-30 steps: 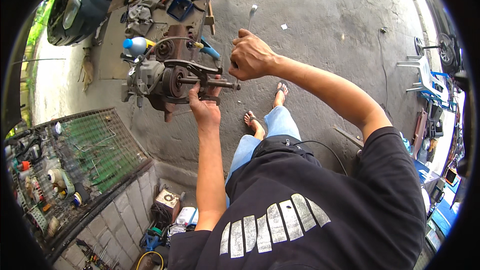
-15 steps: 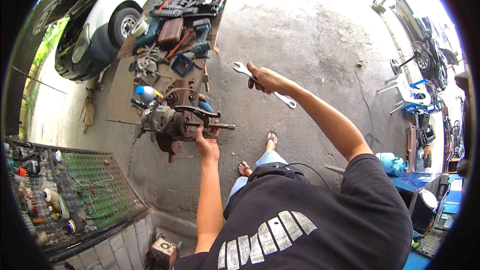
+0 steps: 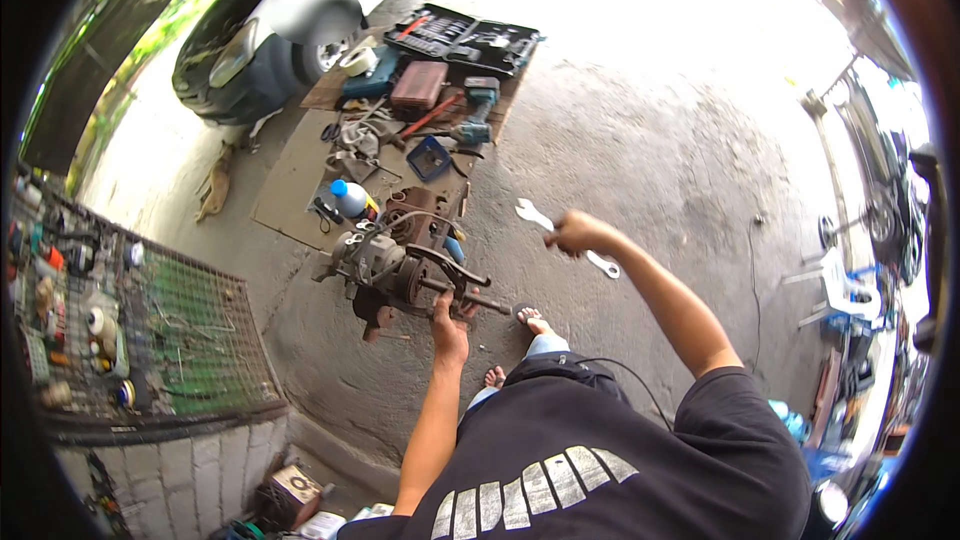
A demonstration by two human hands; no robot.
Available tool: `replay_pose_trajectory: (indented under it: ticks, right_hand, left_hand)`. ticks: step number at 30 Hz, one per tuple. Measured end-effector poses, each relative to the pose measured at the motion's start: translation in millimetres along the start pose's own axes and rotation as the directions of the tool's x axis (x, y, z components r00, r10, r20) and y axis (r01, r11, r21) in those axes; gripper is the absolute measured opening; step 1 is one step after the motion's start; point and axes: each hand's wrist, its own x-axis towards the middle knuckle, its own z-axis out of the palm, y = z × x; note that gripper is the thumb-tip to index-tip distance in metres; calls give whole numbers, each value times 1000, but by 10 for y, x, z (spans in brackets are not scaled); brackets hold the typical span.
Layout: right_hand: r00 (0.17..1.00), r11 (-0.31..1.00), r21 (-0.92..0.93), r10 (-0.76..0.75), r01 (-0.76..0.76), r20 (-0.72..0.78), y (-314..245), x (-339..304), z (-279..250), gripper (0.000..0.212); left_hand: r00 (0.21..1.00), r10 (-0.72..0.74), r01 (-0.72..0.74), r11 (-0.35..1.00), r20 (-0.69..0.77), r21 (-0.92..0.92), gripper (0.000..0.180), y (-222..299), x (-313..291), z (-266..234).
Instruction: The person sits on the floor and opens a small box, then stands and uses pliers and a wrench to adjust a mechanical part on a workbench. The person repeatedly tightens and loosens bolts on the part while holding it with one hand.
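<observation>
Metal wrench point(image 3: 534, 216) and puller point(image 3: 490, 302) in hands point(image 3: 584, 233) point(image 3: 450, 333) (right, left).

"Yo, what colours are you seeing?"

"My wrench point(image 3: 535, 216) is gleaming silver lol, and this machine part point(image 3: 375, 258) is showing grey and rusty brown."

"And your tee point(image 3: 640, 440)?"

"Looking black, with pale silvery bars point(image 3: 540, 489) striping it. Bottle cap point(image 3: 338, 187) is popping bright blue, drill point(image 3: 479, 112) is showing teal."

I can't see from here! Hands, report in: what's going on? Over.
Left hand gripping metal puller at the pulley. Right hand holding wrench, apart from puller. Nothing seen between wrench and puller.
</observation>
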Motion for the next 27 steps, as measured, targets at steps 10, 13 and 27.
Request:
replay_pose_trajectory:
  ticks: [10, 13, 27]
  right_hand:
    - [999, 945, 325, 30, -40, 34, 346, 1982, 261, 16]
    - [989, 858, 508, -131, 77, 72, -200, 2673, 105, 24]
    - [957, 786, 618, -165, -18, 238, -1742, 3331, 96, 11]
  left_hand:
    - [948, 103, -128, 990, -302, -63, 71, -130, -85, 119]
    - [884, 174, -235, 968, -434, -91, 71, -71, -93, 285]
    - [934, 129, -297, 801, -334, -520, 73, -150, -63, 419]
